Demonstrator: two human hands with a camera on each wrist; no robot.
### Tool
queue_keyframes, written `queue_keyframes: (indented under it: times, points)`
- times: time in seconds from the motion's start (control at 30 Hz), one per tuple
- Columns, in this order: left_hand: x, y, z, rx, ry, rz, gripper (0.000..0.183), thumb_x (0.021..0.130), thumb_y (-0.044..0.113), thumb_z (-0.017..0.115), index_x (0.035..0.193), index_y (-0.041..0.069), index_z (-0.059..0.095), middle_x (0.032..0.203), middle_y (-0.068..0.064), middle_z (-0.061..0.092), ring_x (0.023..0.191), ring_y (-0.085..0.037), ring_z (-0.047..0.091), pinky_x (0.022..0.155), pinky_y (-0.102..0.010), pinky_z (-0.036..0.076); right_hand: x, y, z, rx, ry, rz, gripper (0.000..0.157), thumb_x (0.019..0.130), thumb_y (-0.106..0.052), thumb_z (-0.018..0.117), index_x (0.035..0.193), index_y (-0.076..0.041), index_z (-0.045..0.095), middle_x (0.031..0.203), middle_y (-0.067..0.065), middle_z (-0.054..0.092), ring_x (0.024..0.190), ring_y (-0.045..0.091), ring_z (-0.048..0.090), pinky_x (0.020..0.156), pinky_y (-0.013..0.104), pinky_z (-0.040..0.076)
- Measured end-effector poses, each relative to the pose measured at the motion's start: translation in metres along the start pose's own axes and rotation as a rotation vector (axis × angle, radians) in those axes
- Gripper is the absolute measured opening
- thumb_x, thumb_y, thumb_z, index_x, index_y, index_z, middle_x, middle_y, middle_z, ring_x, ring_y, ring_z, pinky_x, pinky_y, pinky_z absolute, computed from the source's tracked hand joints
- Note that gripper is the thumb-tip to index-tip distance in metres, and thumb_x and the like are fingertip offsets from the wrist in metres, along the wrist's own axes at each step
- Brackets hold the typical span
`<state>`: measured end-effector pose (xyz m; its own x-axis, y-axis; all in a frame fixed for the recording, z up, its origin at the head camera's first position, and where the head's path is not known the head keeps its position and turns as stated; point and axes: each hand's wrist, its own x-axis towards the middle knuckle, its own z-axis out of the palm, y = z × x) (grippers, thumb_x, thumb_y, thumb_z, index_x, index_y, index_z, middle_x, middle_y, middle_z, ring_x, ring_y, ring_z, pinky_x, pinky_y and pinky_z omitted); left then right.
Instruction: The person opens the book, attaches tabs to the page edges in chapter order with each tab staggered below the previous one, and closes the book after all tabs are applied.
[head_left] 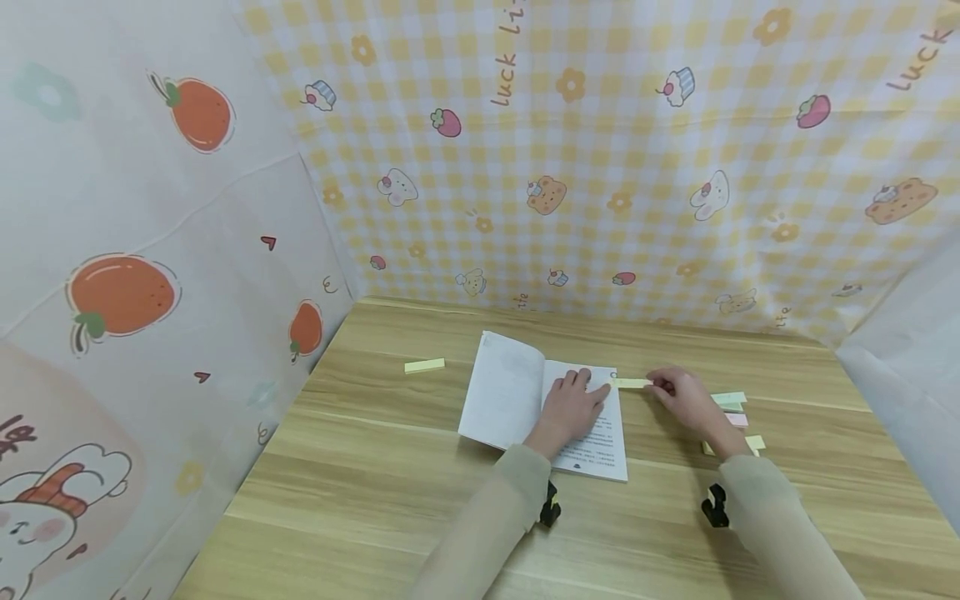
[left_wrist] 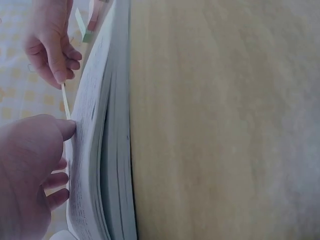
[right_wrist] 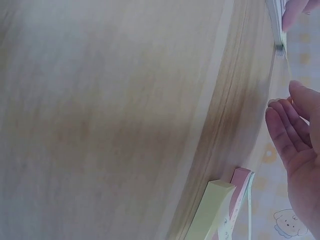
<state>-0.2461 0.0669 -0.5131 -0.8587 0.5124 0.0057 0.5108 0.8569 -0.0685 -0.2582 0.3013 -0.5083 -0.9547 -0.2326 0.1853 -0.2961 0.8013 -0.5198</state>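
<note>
An open book [head_left: 600,454] lies on the wooden table, its left part standing partly raised. My left hand [head_left: 572,408] rests on the printed right-hand page with fingers spread. Its thumb presses a pale yellow sticky strip [head_left: 632,383] at the page's upper right edge. The strip reaches out sideways past the book. Its outer end is pinched between the thumb and fingers of my right hand [head_left: 684,402]. In the left wrist view the strip [left_wrist: 65,101] runs between both hands, beside the book's page edges [left_wrist: 117,165].
Several sticky-note pads lie by my right forearm, among them a yellow pad [right_wrist: 207,207], a pink pad [right_wrist: 240,180] and a green pad [head_left: 729,398]. Another yellow strip pad [head_left: 424,366] lies left of the book. A checked cloth [head_left: 600,167] hangs behind the table.
</note>
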Motion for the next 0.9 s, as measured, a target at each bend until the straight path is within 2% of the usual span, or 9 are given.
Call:
queue_keyframes:
  times: [0.1, 0.27, 0.43, 0.67, 0.9]
  points:
    - [-0.002, -0.001, 0.0, -0.015, 0.017, 0.005, 0.044, 0.109, 0.041, 0.037, 0.153, 0.039, 0.042, 0.15, -0.001, 0.039, 0.13, -0.017, 0.041, 0.103, -0.032, 0.041, 0.0, -0.001, 0.0, 0.006, 0.006, 0.001, 0.023, 0.094, -0.003, 0.069, 0.113, 0.011, 0.067, 0.09, 0.012, 0.067, 0.08, 0.022, 0.061, 0.07, 0.036, 0.053]
    - [-0.003, -0.002, -0.003, -0.06, 0.004, 0.012, 0.045, 0.109, 0.04, 0.038, 0.154, 0.037, 0.042, 0.151, -0.002, 0.039, 0.133, -0.018, 0.041, 0.106, -0.034, 0.04, 0.0, -0.001, 0.0, 0.011, 0.018, -0.012, 0.023, 0.095, -0.003, 0.068, 0.114, 0.011, 0.067, 0.088, 0.011, 0.067, 0.078, 0.021, 0.061, 0.068, 0.034, 0.052]
    - [-0.004, -0.005, -0.005, -0.117, -0.008, 0.003, 0.046, 0.109, 0.04, 0.04, 0.154, 0.036, 0.042, 0.151, -0.002, 0.041, 0.134, -0.019, 0.04, 0.107, -0.035, 0.039, -0.001, -0.001, -0.001, 0.018, 0.026, -0.021, 0.024, 0.095, -0.003, 0.068, 0.114, 0.011, 0.066, 0.089, 0.011, 0.067, 0.08, 0.024, 0.063, 0.07, 0.036, 0.054]
    - [-0.005, -0.009, -0.007, -0.149, -0.005, -0.007, 0.047, 0.109, 0.04, 0.04, 0.155, 0.033, 0.041, 0.153, -0.003, 0.04, 0.138, -0.02, 0.038, 0.109, -0.037, 0.038, -0.003, 0.003, -0.003, 0.015, 0.026, -0.009, 0.024, 0.096, -0.005, 0.067, 0.114, 0.011, 0.066, 0.089, 0.01, 0.066, 0.081, 0.024, 0.062, 0.069, 0.035, 0.053]
    - [-0.008, -0.014, -0.007, -0.125, 0.029, -0.015, 0.045, 0.108, 0.04, 0.042, 0.153, 0.032, 0.044, 0.153, 0.0, 0.043, 0.135, -0.022, 0.042, 0.107, -0.038, 0.04, -0.007, 0.0, -0.006, 0.02, 0.041, -0.013, 0.026, 0.096, -0.006, 0.067, 0.118, 0.009, 0.065, 0.096, 0.015, 0.065, 0.086, 0.03, 0.064, 0.075, 0.045, 0.055]
